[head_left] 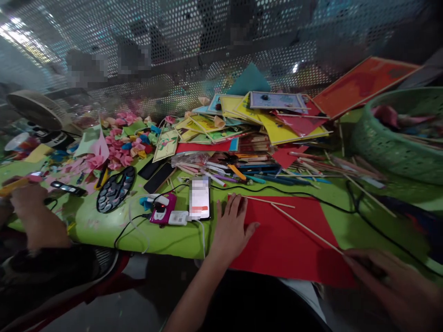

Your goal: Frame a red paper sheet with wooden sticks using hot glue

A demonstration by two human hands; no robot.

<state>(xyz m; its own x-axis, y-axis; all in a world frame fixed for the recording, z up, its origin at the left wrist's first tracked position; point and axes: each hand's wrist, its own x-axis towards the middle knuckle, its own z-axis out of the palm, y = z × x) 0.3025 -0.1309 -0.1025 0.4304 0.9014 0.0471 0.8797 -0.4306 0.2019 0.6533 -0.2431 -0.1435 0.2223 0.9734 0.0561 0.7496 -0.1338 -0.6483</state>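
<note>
A red sheet of paper (pixel 284 244) lies on the green tabletop in front of me. My left hand (pixel 230 230) rests flat on its left edge, fingers stretched and thumb apart. Close to those fingertips, a short thin wooden stick (pixel 273 201) runs along the sheet's top edge; whether the fingers touch it I cannot tell. A longer thin wooden stick (pixel 304 227) slants across the paper, its far end near the short one. My right hand (pixel 391 274), at the sheet's lower right corner, pinches the near end of this longer stick; its fingertips are partly hidden.
A phone (pixel 200 200) and a purple power strip (pixel 163 210) with cables sit left of my hand. Behind are pens, sticks and framed pictures (pixel 277 124). A green basket (pixel 398 138) stands at right. Another person's hand (pixel 29 203) is at far left, near a paint palette (pixel 116 190).
</note>
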